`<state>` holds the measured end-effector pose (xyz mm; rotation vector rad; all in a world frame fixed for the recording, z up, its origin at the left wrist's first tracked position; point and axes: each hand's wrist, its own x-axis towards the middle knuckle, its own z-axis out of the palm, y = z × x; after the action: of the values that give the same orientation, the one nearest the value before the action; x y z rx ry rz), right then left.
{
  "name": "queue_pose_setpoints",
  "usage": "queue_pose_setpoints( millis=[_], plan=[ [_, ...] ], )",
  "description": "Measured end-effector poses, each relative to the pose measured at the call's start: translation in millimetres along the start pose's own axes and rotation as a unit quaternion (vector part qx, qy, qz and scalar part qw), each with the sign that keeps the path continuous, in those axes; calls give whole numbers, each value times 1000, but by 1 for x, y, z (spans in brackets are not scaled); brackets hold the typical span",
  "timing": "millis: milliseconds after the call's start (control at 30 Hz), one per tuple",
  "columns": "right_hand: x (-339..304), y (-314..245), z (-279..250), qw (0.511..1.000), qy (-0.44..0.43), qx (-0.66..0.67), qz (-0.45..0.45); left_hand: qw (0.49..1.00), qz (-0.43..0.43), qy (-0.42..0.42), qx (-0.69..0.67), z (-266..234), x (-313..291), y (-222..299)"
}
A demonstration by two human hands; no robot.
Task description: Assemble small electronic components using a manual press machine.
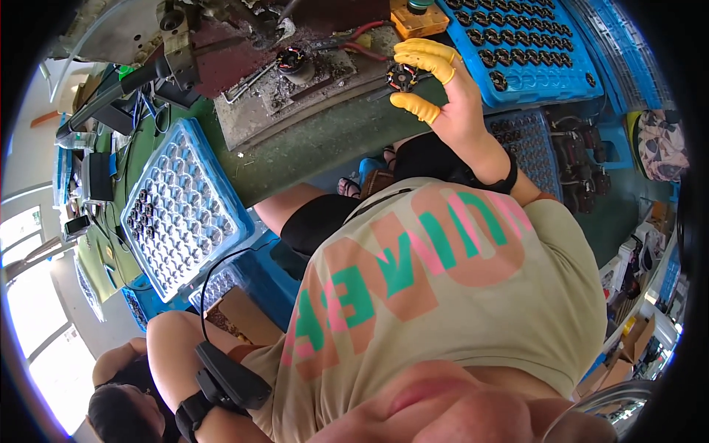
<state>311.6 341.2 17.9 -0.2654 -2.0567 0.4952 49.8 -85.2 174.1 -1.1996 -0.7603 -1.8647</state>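
My right hand, with yellow covers on its fingers, grips a small round black-and-copper motor stator between thumb and fingertips. It holds the part up at the near right edge of a worn metal base plate. A similar round stator sits on a small metal fixture at the middle of that plate. Pliers with red handles lie just beyond my right hand. My left arm is bent at the lower left with a dark strap on it; its hand is out of view.
A blue tray with rows of stators stands at the far right. Another blue tray, with clear round pockets and a few dark parts, lies left. A machine arm rises over the plate. Another person is at the lower left.
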Motion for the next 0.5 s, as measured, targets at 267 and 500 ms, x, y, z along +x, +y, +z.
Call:
queue_pose_setpoints(
  millis=[267, 500],
  plan=[
    [5, 17, 5, 997, 35, -58, -24, 999, -31, 21, -15, -10, 13, 5],
    [32, 32, 6, 977, 15, -213, -9, 997, -57, 39, -18, 21, -7, -1]
  ],
)
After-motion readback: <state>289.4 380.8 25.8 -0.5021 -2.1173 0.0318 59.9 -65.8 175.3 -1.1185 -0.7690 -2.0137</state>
